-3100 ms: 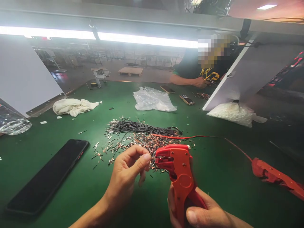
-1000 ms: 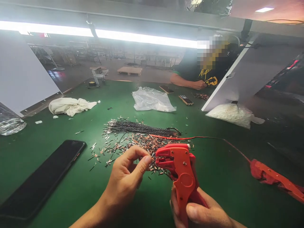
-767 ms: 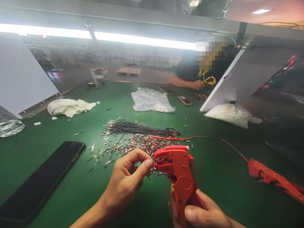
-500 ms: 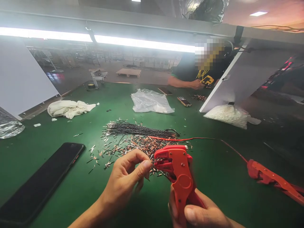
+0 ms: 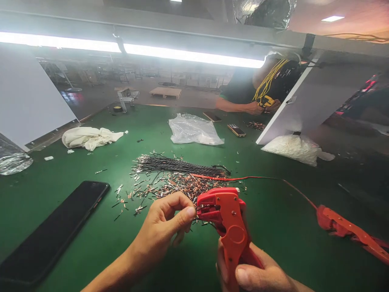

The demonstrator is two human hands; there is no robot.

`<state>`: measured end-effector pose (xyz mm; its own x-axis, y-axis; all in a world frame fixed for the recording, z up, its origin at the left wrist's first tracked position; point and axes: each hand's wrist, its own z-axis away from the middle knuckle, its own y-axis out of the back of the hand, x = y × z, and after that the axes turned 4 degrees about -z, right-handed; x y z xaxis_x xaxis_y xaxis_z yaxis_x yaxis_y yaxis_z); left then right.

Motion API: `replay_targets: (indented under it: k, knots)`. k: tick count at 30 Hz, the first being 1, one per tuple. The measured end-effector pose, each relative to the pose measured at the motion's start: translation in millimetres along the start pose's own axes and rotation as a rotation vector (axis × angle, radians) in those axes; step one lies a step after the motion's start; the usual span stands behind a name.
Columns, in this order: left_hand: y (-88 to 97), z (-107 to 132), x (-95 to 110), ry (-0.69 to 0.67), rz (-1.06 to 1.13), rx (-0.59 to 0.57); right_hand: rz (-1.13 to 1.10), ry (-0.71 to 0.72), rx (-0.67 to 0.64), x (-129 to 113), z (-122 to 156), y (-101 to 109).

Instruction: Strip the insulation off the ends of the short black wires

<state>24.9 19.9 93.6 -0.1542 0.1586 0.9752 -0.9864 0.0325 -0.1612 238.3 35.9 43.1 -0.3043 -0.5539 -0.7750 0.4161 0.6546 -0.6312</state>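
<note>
Closer in now, the left hand (image 5: 170,221) has edged towards the mouth of the red wire stripper (image 5: 235,227), its fingertips just beside the jaws where a small gap showed half a second ago. Thumb and forefinger are pinched on a dark wire (image 5: 203,208) whose end runs into that mouth, while the right hand (image 5: 267,275) wraps the handles; how hard it squeezes, I can't tell. So this wire is at the jaws, its far end hidden. Behind, a bundle of black wires (image 5: 179,165) lies across the worktop (image 5: 279,211), bright tips to the left, and a heap of offcuts (image 5: 185,186) suggests plenty is done; what remains can't be counted. Crowding the scene: the tool covers part of the heap, a red strip (image 5: 237,179) trails from it towards a second red tool (image 5: 349,229), a phone (image 5: 54,235) lies left, a plastic bag (image 5: 194,129) beyond, and across the way a co-worker's hand (image 5: 253,108) is at a yellow tool (image 5: 267,101).
</note>
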Motion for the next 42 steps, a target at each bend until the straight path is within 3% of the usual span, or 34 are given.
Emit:
replay_targets:
  k: [11, 19, 24, 29, 35, 39, 42]
  knots:
    - [3.5, 0.0, 1.1, -0.010, -0.018, -0.033, 0.128, 0.002, 0.108, 9.6, 7.5, 7.1]
    - [2.4, 2.1, 2.5, 0.019, 0.007, -0.052, 0.183, -0.055, 0.074, 4.6, 10.6, 9.5]
    - [2.1, 0.3, 0.6, -0.005, -0.016, -0.024, 0.050, -0.065, 0.083, 9.1, 7.2, 9.1]
    - [1.3, -2.6, -0.7, -0.019, 0.032, 0.031, -0.105, -0.048, -0.063, 2.4, 1.7, 0.4]
    - [-0.7, -3.3, 0.9, -0.009, 0.096, 0.059, -0.194, -0.111, -0.031, -3.2, 8.9, 1.1]
    - [-3.7, -4.9, 1.4, 0.083, 0.290, 0.038, -0.318, -0.209, -0.018, -5.3, 9.5, 1.5]
    - [-7.2, -2.2, -0.2, 0.082, 0.296, 0.028, -0.379, -0.156, -0.033, -12.4, 2.7, -5.0]
